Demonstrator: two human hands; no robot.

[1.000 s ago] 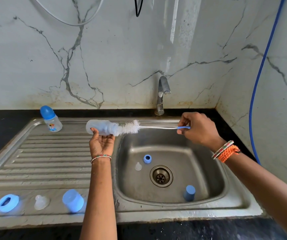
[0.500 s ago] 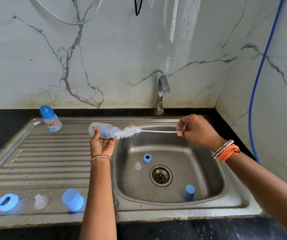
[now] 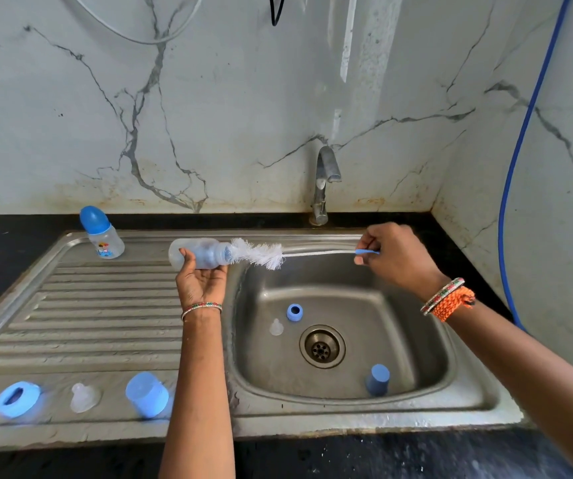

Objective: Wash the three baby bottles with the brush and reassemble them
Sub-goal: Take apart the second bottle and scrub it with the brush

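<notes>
Left hand [image 3: 202,281] palm up, fingers curled under and round the open bottle [image 3: 198,256]; thumb tip lies on its near side close to the base. Bottle lies horizontal above the drainboard [image 3: 70,305], base at 9 o'clock, mouth at 3 o'clock, right at the basin's left rim. It sits on top of the hand, at 12 o'clock from the palm.

Right hand [image 3: 395,259] pinches the blue handle end of the brush [image 3: 264,254] between thumb and fingers. Wire stem runs from the pinch toward 9 o'clock. Bristle head is mostly outside the bottle, its tip just inside the mouth. The brush spans the back edge of the sink [image 3: 347,388], well above the basin floor.

In the basin: blue ring [image 3: 294,312] at 11 o'clock of the drain [image 3: 322,346], clear teat [image 3: 276,327] just beside it at 9 o'clock of the drain, blue cap [image 3: 377,379] at 4 o'clock of the drain, standing on the floor.

Drainboard front edge, left to right: second ring [image 3: 17,399], second teat [image 3: 84,396], second cap [image 3: 147,394]; all apart from each other. A clear object at the far left frame edge is cut off; cannot tell what it is.

Assembled bottle [image 3: 102,233] with blue cap stands upright at the drainboard's back left corner, 10 o'clock of the left hand. Tap [image 3: 325,181] at 12 o'clock of the basin; no water visible.
</notes>
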